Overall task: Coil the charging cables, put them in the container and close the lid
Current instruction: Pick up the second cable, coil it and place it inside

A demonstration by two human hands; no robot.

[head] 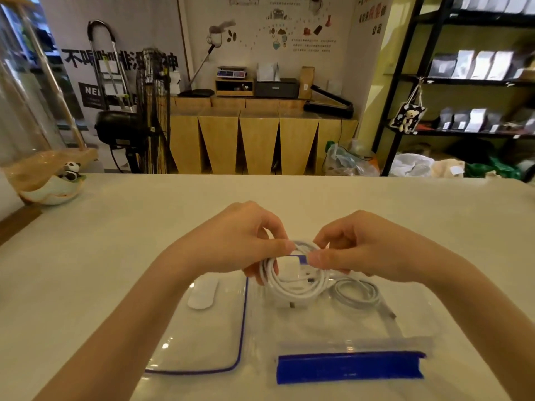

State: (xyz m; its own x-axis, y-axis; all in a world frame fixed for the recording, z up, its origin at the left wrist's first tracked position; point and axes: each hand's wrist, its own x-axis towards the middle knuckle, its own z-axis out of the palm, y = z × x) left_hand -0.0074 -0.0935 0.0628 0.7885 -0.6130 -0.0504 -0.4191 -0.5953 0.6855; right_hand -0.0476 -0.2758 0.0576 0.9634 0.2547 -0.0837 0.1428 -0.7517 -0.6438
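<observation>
above the clear container [356, 328], a white coiled cable [292, 280], held off the table [115, 241] between both hands. left hand [243, 241] pinching the coil's near-left side, fingers curled through the loops. right hand [356, 250] pinching the top strands with thumb and forefinger. inside the container, a second coiled cable [357, 295]. just left, the clear blue-rimmed lid [202, 337], with a white oval piece [202, 293] on it. far left, a panda dish [55, 186].

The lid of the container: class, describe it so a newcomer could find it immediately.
Start at the white table and look under the left hand. The lid lies flat there, beside the clear container. Unlike the container, it is edged by a thin blue line, and a white oval mouse rests on it.
</observation>
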